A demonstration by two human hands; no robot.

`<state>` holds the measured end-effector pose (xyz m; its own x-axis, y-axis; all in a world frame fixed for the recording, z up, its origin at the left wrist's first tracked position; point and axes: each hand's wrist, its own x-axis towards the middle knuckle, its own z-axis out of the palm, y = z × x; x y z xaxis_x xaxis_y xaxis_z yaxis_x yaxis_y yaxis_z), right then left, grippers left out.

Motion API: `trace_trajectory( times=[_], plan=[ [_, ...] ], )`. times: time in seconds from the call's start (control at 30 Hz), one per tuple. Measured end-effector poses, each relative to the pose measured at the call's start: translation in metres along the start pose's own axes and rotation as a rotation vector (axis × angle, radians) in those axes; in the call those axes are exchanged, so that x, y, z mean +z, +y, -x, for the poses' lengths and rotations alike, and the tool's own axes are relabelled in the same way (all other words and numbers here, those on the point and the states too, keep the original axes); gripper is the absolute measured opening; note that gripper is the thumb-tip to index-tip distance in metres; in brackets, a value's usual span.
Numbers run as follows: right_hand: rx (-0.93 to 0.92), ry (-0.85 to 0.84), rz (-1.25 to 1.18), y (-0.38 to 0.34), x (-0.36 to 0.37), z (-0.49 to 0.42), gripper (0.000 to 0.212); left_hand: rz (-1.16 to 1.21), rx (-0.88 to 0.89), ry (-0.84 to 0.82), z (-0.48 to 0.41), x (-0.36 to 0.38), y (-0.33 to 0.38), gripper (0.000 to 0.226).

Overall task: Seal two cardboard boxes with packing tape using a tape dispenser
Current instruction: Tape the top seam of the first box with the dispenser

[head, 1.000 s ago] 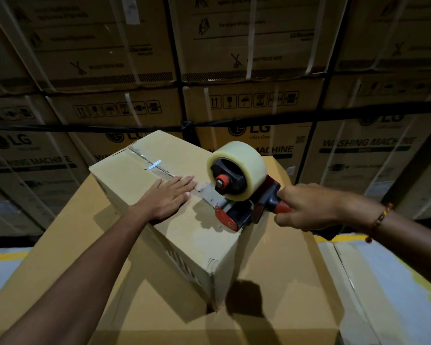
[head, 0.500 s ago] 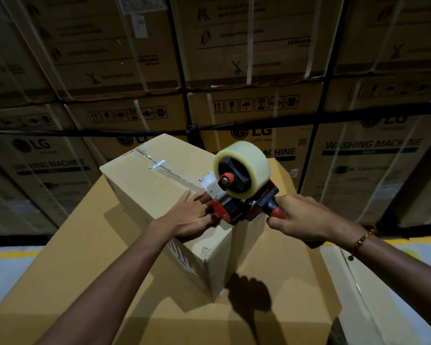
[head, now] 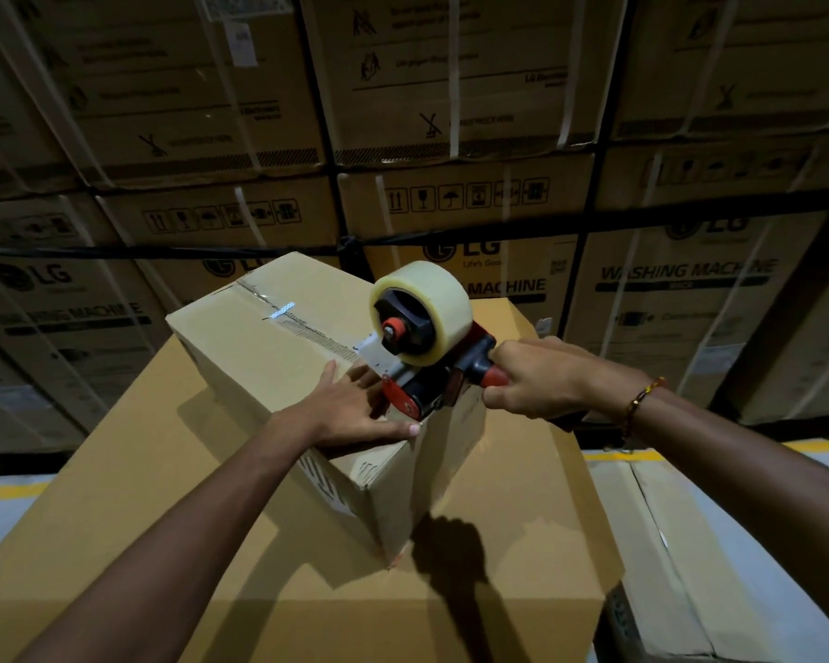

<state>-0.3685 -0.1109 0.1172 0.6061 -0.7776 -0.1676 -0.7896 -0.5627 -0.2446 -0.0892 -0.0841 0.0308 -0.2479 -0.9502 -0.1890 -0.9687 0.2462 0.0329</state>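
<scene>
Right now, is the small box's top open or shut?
Shut. The small box has its flaps flat, meeting along a taped seam; the left hand presses them down beside the dispenser.

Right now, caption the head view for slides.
Right hand holds tape dispenser at edge of small cardboard box; left hand presses its top.

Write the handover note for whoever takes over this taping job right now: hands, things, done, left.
Left hand: open, pressing flat on the small box at its top near edge, beside the tape dispenser.
Right hand: grips the dispenser's handle; its head sits on the seam's near end.
Small box stands on a larger box.
Done: tape lies along the top seam up to the dispenser.
Left: carry tape over the edge and cut; then probably the larger box, no tape visible on it.
</scene>
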Motion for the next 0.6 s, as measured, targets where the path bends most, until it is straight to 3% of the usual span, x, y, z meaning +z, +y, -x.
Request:
trace_trajectory(
  times=[0.4,0.53,0.6],
  plan=[
    [0.050,-0.116,-0.019,0.041,0.008,0.041,0.025,0.043,-0.133,-0.100,-0.009,-0.009,0.020,0.108],
    [0.050,-0.082,-0.087,0.043,0.026,0.037,0.026,-0.022,-0.045,0.043,-0.001,0.004,0.038,0.086],
    [0.046,-0.070,-0.146,0.045,0.032,0.034,0.025,-0.052,-0.028,0.095,0.003,0.015,0.039,0.087]
  ],
)
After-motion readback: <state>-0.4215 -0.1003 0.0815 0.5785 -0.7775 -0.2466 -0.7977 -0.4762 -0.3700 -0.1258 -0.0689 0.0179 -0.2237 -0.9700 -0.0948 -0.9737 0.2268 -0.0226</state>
